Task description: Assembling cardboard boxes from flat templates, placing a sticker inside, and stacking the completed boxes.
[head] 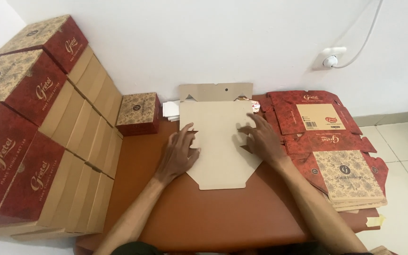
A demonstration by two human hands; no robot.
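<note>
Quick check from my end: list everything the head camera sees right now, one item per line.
flat carton blank: one, plain brown side up, table centre
unfolded cartons: a stack, red and tan, table right
assembled boxes: several, red and tan, stacked at left
small box: one, red and tan, back left
table: one, reddish-brown
wall socket: one, white, with cable
left hand: flat on the blank's left edge
right hand: flat on its right edge

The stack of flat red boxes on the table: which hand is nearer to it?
Right. The right hand lies just beside the stack of flat red boxes; the left hand is farther, across the flat brown cardboard.
</note>
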